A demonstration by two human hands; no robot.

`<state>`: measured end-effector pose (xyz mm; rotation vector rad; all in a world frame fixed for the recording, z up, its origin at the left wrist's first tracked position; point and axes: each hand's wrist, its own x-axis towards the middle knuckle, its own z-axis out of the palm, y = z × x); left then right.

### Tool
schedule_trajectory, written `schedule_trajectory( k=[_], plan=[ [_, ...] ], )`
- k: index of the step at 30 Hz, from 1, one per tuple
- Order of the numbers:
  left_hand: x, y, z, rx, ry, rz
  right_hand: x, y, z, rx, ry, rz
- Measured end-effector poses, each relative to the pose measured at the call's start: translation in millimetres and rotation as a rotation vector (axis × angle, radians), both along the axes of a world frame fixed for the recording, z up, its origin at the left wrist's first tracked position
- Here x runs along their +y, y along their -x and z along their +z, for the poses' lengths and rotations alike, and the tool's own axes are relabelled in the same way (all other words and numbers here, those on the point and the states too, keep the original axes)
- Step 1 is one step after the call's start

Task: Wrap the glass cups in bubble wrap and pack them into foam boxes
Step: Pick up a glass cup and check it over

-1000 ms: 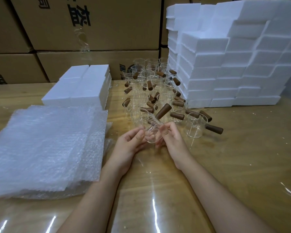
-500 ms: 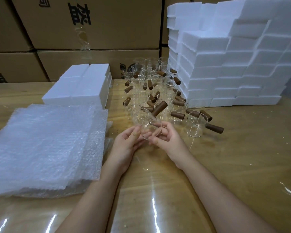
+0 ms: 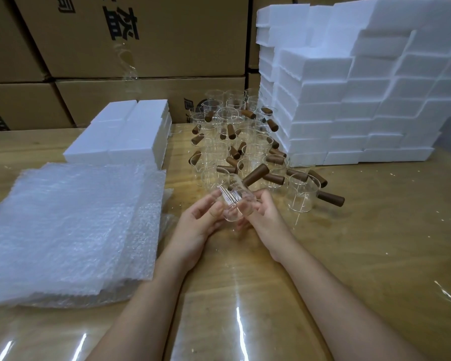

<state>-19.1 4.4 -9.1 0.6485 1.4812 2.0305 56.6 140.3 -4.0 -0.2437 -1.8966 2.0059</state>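
**A:** How are the hands?

**B:** The left hand and right hand both curl their fingers round one glass cup. It's tilted between them, with its wooden handle pointing to 2 o'clock.

**A:** And the bubble wrap?

**B:** It's at 9 o'clock from the left hand, the nearer one, so that hand should probably fetch a sheet. The foam boxes lie at 11 o'clock.

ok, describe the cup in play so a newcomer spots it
Find the tall stack of foam boxes on the right; glass cups crowd the table beside it. In front, the left hand and right hand hold one cup, the only one lifted and tilted.
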Motion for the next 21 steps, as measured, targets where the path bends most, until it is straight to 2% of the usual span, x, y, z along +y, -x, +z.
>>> schedule_trajectory(
  k=[6, 10, 17, 19, 21],
  plan=[
    [1, 1, 2, -0.011, 0.059, 0.034, 2, 1, -3, 0.096, 0.002, -0.001],
    [-2, 3, 2, -0.092, 0.004, 0.034, 3, 1, -2, 0.083, 0.020, 0.062],
    [3, 2, 0, -0.050, -0.008, 0.013, -5, 5, -11, -0.012, -0.222, -0.010],
    [4, 0, -2, -0.016, 0.000, 0.048, -7, 5, -12, 0.000, -0.340, -0.018],
    [4, -2, -4, 0.024, -0.010, 0.086, -9, 4, -9, 0.036, -0.372, -0.006]
  ],
)
